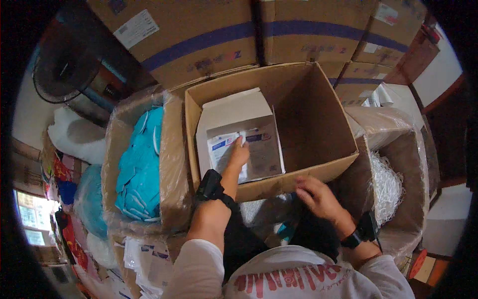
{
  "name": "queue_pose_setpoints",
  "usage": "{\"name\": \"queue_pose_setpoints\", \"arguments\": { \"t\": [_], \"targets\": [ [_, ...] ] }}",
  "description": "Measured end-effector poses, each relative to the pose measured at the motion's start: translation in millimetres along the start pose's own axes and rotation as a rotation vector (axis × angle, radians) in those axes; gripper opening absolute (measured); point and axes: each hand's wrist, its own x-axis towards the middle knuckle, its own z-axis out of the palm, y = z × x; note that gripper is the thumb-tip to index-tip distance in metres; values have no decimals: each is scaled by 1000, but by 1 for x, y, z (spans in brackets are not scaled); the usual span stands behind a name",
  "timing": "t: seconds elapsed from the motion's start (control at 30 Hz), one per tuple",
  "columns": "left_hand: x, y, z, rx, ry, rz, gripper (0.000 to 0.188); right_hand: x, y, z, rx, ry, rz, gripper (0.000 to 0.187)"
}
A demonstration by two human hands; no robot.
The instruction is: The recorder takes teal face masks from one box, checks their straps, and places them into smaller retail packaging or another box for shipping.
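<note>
In front of me is a large brown cardboard box (318,114) with its top open. A smaller white carton (238,105), its lid flap raised, fills the left side of that box. Flat white packets with blue printing (219,148) lie inside the carton. My left hand (239,153) reaches down into it, its fingers closed at the edge of a white packet. Over the front wall of the brown box hovers my right hand (318,197), slightly blurred. Its fingers are partly spread and nothing shows in them.
A plastic-lined box of flat teal pieces (142,169) stands at my left. To the right, another lined box holds a heap of thin white strands (387,192). Taped cartons (209,35) are stacked behind. More white packets (149,266) lie at lower left, and a fan (64,70) stands far left.
</note>
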Motion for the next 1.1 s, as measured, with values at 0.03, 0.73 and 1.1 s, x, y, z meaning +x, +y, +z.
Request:
{"name": "queue_pose_setpoints", "arguments": {
  "t": [0.03, 0.73, 1.1],
  "targets": [
    [11, -6, 0, 7, 37, -37, 50, -4, 1, -3, 23, -16, 15, 18],
    [32, 14, 19, 580, 202, 170, 42, -41, 34, -21, 171, -56, 342, 17],
    [9, 27, -4, 325, 161, 301, 42, -49, 25, -21, 127, -45, 287, 17]
  ]
}}
